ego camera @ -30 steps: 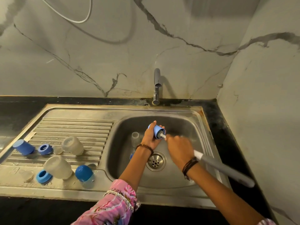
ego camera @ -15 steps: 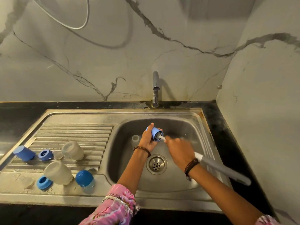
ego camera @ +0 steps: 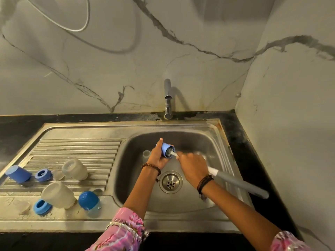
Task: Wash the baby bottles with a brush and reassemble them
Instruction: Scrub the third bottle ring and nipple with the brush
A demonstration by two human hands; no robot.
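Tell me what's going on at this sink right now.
A person is scrubbing a small blue cap over the sink basin. The left hand grips the cap while the right hand works the brush head inside it. A clear piece stands in the basin behind the left hand. On the drainboard to the left lie two clear bottle bodies, blue rings and caps, all still apart. The tap shows no water running.

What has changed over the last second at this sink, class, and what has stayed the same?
Very little. The left hand still grips the small blue cap over the basin, and the right hand still holds the brush with its bristles inside the cap; both shifted only slightly as the scrubbing goes on. Nothing was picked up or let go. The bottle parts on the drainboard have not moved.
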